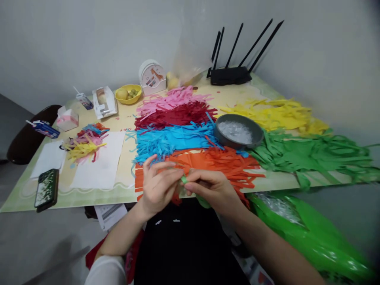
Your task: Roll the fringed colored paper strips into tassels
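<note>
Close above the table's front edge, my left hand (160, 182) and my right hand (209, 186) meet at the fingertips. Both pinch a small piece of green paper strip (184, 179), part of it hidden by my fingers. Behind them lies a stack of orange fringed paper (208, 160). Beyond it are blue (178, 136), dark red (178, 114) and pink (175, 99) fringed strips in rows. Green strips (311, 154) and yellow strips (279, 113) spread to the right. A grey bowl (258, 138) of clear shredded bits stands among them.
A black router (230, 76) with upright antennas stands at the back. To the left are a yellow fruit basket (129, 99), a drink carton (46, 130), mixed-colour strips (84, 146), white paper (103, 170) and a phone (46, 189). A green bag (314, 233) hangs low at right.
</note>
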The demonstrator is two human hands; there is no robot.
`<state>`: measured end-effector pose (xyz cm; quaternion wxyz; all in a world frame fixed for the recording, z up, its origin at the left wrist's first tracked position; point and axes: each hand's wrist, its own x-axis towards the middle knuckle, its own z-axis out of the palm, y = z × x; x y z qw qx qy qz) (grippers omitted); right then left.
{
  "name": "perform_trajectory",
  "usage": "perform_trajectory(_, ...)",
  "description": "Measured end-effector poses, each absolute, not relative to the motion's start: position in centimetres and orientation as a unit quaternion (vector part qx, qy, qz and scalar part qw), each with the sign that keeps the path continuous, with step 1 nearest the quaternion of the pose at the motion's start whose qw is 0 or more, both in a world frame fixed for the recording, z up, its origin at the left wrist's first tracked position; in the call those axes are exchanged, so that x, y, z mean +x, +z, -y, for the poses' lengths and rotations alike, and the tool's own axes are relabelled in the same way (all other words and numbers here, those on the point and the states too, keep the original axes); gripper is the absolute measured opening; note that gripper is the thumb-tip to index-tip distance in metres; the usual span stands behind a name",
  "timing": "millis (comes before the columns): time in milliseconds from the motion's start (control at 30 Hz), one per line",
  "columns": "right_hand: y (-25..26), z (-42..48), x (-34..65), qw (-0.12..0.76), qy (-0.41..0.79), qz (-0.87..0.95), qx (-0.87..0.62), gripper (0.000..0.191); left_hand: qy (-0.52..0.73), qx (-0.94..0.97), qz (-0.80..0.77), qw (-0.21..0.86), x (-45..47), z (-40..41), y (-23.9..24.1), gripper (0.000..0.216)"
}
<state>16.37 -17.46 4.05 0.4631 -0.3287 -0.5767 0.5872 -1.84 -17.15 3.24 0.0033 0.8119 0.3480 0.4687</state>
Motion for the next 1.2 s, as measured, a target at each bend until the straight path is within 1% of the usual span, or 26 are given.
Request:
perform_trajectory(100,4.0,17.3,16.5,0.484,0.551,0.604,-0.31,0.019,0.529,0.743,-0.396,0.108,-0.2,17.2,2.9,0.015)
perform_trajectory(200,4.0,16.8,16.8,0.493,0.491,0.622,-0.359,0.014,0.556,0.658,-0.413,0.296,1.0,17.0,2.7,0.014)
perform_trajectory(267,3.9,16.6,16.8,0.507,0.472,0.608,-0.388,0.01,0.559,0.607,-0.41,0.388,1.5,16.8,2.6,0.015)
perform_trajectory(300,3.8,16.6,16.8,0.518,0.46,0.602,-0.397,0.008,0.563,0.59,-0.407,0.41,1.8,16.7,2.6,0.015)
perform_trajectory(367,3.7,16.6,16.5,0.536,0.413,0.611,-0.41,0.005,0.578,0.574,-0.398,0.423,2.3,16.7,2.2,0.017)
perform_trajectory(433,3.6,16.6,16.3,0.542,0.332,0.648,-0.42,0.002,0.598,0.565,-0.392,0.412,2.9,16.5,1.8,0.017)
perform_trajectory(467,3.7,16.5,16.4,0.535,0.288,0.675,-0.418,0.005,0.609,0.562,-0.393,0.398,3.1,16.4,1.6,0.016)
perform_trajectory(567,4.1,14.8,18.6,0.478,0.173,0.773,-0.379,0.012,0.639,0.553,-0.411,0.343,3.1,15.6,1.5,0.012)
perform_trajectory(633,4.3,11.9,21.7,0.43,0.122,0.798,-0.405,0.015,0.672,0.521,-0.421,0.316,2.5,15.3,2.3,0.01)
perform_trajectory(700,4.0,7.9,25.6,0.377,0.075,0.742,-0.55,0.022,0.699,0.47,-0.404,0.357,1.6,15.3,3.5,0.01)
perform_trajectory(733,3.7,5.7,27.4,0.315,0.052,0.715,-0.622,0.025,0.701,0.448,-0.389,0.395,1.3,15.5,4.0,0.011)
perform_trajectory(767,3.2,3.7,28.9,0.228,0.048,0.71,-0.665,0.027,0.693,0.437,-0.378,0.433,1.0,15.9,4.5,0.012)
perform_trajectory(800,2.5,1.8,30.0,0.193,0.06,0.714,-0.67,0.026,0.676,0.435,-0.375,0.462,0.9,16.2,4.7,0.012)
perform_trajectory(867,1.1,-0.8,31.1,0.143,0.08,0.735,-0.658,0.024,0.636,0.447,-0.4,0.485,0.9,16.9,4.5,0.012)
perform_trajectory(1000,-1.4,-2.3,30.5,0.092,0.093,0.769,-0.625,0.022,0.578,0.449,-0.464,0.499,1.4,17.2,2.7,0.018)
perform_trajectory(1200,-2.7,-2.3,30.6,0.042,0.08,0.78,-0.62,0.017,0.554,0.448,-0.475,0.516,1.4,16.5,1.5,0.024)
